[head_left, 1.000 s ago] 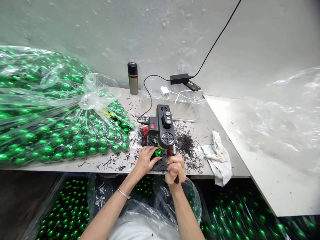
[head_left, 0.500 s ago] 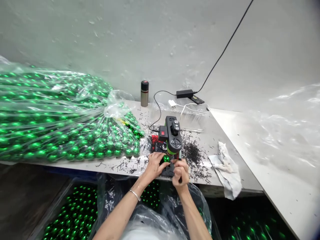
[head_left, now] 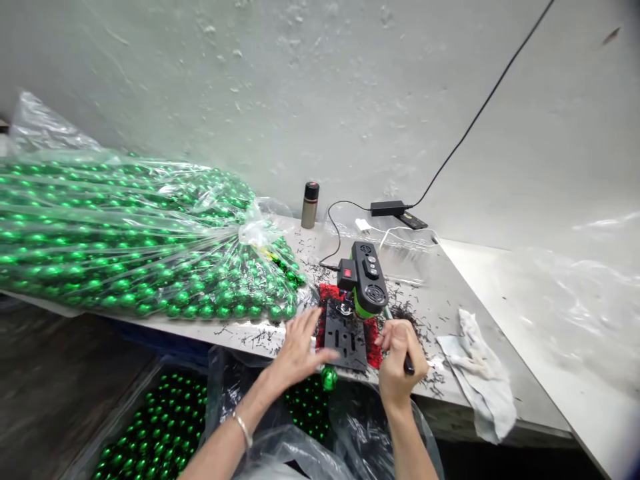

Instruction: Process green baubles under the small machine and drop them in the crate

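A small black and green press machine (head_left: 369, 288) stands on a black base plate (head_left: 345, 339) over a red mat near the table's front edge. My right hand (head_left: 399, 360) is closed around the machine's dark lever handle (head_left: 408, 364), to the right of the plate. My left hand (head_left: 298, 349) hovers at the plate's left edge with fingers spread. A single shiny green ball (head_left: 329, 378) is just below its thumb, at the table's edge; whether the thumb touches it is unclear.
A big clear bag of green balls (head_left: 140, 247) fills the table's left. Behind the machine are a steel bottle (head_left: 310, 205), a power adapter (head_left: 387, 208) and a clear plastic box (head_left: 405, 257). A white rag (head_left: 483, 377) lies right. Bagged green balls (head_left: 150, 427) sit under the table.
The green ball has left the machine and is now below the table's edge. My left hand opened and drew back. My right hand swung the lever out to the right. The view shifted left.
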A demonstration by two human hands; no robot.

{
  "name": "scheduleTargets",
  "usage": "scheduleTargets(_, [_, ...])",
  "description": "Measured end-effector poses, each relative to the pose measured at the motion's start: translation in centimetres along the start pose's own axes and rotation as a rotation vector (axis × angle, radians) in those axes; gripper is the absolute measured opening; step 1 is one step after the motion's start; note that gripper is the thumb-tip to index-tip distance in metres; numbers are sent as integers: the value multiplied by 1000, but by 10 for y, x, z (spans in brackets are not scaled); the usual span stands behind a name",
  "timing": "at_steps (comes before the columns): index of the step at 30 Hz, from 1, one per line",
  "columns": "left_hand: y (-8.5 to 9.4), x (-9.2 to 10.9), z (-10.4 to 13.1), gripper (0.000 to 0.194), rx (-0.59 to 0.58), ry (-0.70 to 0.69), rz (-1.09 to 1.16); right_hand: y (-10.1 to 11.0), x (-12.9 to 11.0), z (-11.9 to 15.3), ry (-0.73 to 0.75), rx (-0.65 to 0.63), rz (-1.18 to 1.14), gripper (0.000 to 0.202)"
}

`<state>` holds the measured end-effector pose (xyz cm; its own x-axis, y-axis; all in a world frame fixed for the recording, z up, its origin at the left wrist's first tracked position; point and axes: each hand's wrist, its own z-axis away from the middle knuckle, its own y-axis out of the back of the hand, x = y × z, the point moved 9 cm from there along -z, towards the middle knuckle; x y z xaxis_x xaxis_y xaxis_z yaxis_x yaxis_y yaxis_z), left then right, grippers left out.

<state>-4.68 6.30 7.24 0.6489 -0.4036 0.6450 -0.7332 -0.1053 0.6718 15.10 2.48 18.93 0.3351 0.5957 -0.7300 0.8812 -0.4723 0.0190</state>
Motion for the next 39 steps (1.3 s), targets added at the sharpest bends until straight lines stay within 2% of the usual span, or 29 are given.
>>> scheduleTargets(2, [29,-17,-33,46,89,57,-94,0,2,4,9,12,-2,35])
scheduleTargets(4, [44,-39,-68,21,89,156,-181,0,3,6,16,8,4,34])
scheduleTargets(6, [49,-56,-94,18,81,194,-192,-1,3,7,16,-1,12,34])
scheduleTargets(9, [45,-71,-107,24,52,203,-155,0,4,7,16,7,14,35])
scheduleTargets(13, [44,-74,-99,10,19,202,-80,2,6,9,29,26,15,34])
scheduleTargets(14, [44,-72,-95,16,6,210,-17,2,6,10,34,25,17,34])
scheduleTargets(16, [41,-67,-84,37,-34,261,251,2,7,11,44,25,20,34])
scheduleTargets(19, [18,-54,-59,54,-118,396,789,2,7,13,63,28,22,33])
scheduleTargets(20, [8,-49,-51,56,-134,432,894,2,7,13,66,26,25,33])
scheduleTargets(22, [-12,-41,-35,57,-157,483,954,2,7,13,69,12,41,33])
scheduleTargets(25, [-36,-32,-23,51,-171,469,770,1,6,13,81,-21,78,33])
scheduleTargets(27, [-43,-23,-24,44,-158,368,582,1,4,12,103,-37,76,33])
scheduleTargets(30, [-44,-6,-30,41,-127,204,357,0,0,12,133,-47,51,33])
scheduleTargets(32, [-45,-1,-31,43,-136,169,242,0,-2,11,146,-51,47,32])
scheduleTargets(39, [-51,19,-36,37,-296,52,20,0,-3,14,161,-51,82,32])
